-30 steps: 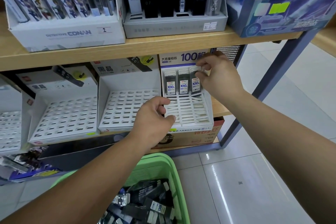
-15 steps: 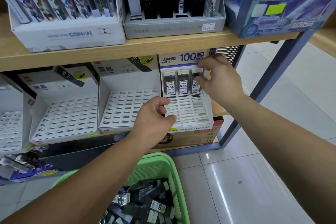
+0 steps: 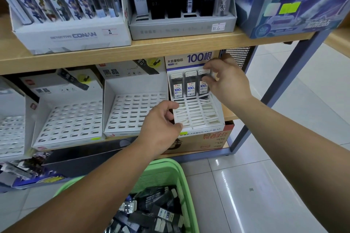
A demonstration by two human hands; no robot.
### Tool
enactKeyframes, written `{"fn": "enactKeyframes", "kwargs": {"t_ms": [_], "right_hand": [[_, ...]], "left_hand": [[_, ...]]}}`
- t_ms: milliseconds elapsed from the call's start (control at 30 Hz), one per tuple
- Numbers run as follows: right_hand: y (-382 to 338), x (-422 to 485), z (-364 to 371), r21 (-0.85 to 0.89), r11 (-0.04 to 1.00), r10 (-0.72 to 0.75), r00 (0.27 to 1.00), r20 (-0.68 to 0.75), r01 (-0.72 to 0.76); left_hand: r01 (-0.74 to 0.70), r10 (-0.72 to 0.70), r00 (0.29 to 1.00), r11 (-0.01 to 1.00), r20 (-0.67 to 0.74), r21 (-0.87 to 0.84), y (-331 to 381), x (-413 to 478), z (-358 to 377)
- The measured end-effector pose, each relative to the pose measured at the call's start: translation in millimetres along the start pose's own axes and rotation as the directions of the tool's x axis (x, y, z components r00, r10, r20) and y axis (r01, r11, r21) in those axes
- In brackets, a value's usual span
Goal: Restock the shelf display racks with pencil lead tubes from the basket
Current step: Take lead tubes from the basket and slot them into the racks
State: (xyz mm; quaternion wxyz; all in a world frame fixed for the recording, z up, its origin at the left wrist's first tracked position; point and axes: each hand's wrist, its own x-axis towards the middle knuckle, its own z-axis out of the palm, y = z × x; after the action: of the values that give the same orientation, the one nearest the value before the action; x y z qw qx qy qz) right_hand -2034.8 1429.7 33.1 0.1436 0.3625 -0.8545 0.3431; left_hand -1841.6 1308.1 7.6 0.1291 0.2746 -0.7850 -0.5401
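Beneath the wooden shelf point(image 3: 151, 51), the left hand point(image 3: 161, 125) still grips the white rack point(image 3: 195, 117) by its front corner — the right hand point(image 3: 229, 83) still pinches the third lead tube point(image 3: 203, 89), barely shifted.

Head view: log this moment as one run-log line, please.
right hand: pinches third tube, back row of rack | left hand: grips rack front edge | basket: tubes inside

Stationery shop: price-labelled display racks point(image 3: 181, 28)
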Motion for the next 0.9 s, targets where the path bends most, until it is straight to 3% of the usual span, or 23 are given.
{"fn": "enactKeyframes", "kwargs": {"t_ms": [333, 433, 500, 600, 700, 800, 900], "right_hand": [[-0.7, -4.3, -6.5, -0.085, 0.996, -0.019, 0.999, -0.038, 0.016], [-19.7, -15.7, -17.9, -0.101, 0.989, -0.114, 0.993, -0.036, 0.11], [-40.9, -34.2, -20.7, -0.053, 0.986, -0.153, 0.987, 0.042, 0.155], [-74.2, -70.5, -10.8, 0.107, 0.994, -0.035, 0.944, 0.327, 0.0], [-99.6, -106.9, 6.4, 0.179, 0.974, -0.016, 0.742, 0.67, -0.141], [-115.3, -141.7, 23.4, 0.118, 0.972, -0.031, 0.385, 0.922, -0.204], [-126.0, -170.3, 51.5, 0.007, 0.995, -0.006, 0.004, 1.0, -0.096]], "left_hand": [[-0.017, 0.017, 1.0, 1.0, -0.008, 0.0, -0.1, -1.7, -3.8], [-0.019, 0.019, 0.999, 1.0, -0.04, 0.001, 3.2, -9.4, -13.5], [-0.009, 0.01, 0.999, 1.0, -0.047, 0.02, 4.3, -21.1, -23.8], [-0.009, 0.014, 0.998, 0.996, -0.055, 0.084, -1.9, -43.1, -43.7], [-0.003, 0.009, 0.999, 0.991, -0.044, 0.135, -21.8, -68.9, -67.3], [0.087, -0.086, 0.996, 0.981, -0.014, 0.174, -59.2, -95.8, -87.3], [0.192, -0.208, 0.977, 0.945, 0.035, 0.265, -111.3, -122.8, -95.0]]}}
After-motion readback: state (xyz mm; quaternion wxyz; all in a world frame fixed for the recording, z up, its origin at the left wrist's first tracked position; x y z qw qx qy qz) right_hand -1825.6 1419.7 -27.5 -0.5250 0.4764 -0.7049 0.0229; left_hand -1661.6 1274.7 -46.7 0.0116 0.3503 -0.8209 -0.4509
